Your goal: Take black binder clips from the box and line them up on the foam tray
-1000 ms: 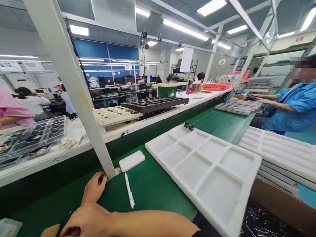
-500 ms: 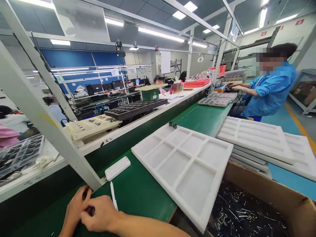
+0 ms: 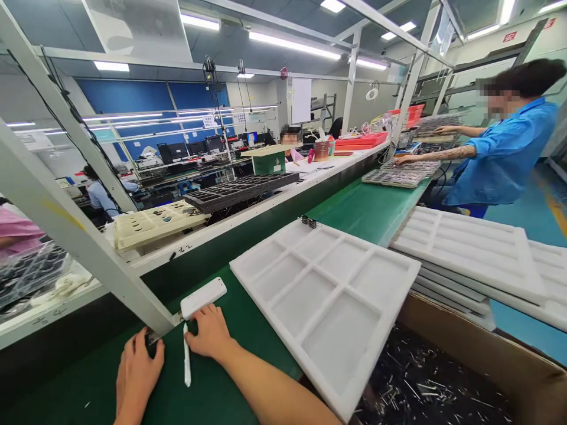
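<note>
My left hand (image 3: 136, 373) lies on the green belt (image 3: 248, 330) at the foot of a slanted white post (image 3: 88, 254). Its fingertips pinch a small dark object (image 3: 152, 343). My right hand (image 3: 209, 333) rests on the belt just right of it, fingers bent and apart, holding nothing. Its fingertips touch the near edge of a white rectangular device (image 3: 202, 297). A thin white stick (image 3: 186, 359) lies between my two hands, beside my right thumb. A white foam tray (image 3: 325, 292) with empty compartments sits to the right.
A stack of white foam trays (image 3: 469, 254) stands at the right, above a cardboard box of dark scrap (image 3: 425, 383). A black tray (image 3: 241, 192) and a cream tray (image 3: 153, 223) sit on the white shelf behind. A person in blue (image 3: 500, 159) works farther along the belt.
My right hand left my left hand and moved right, up to the white device. My left hand stayed by the post. The view shifted slightly left.
</note>
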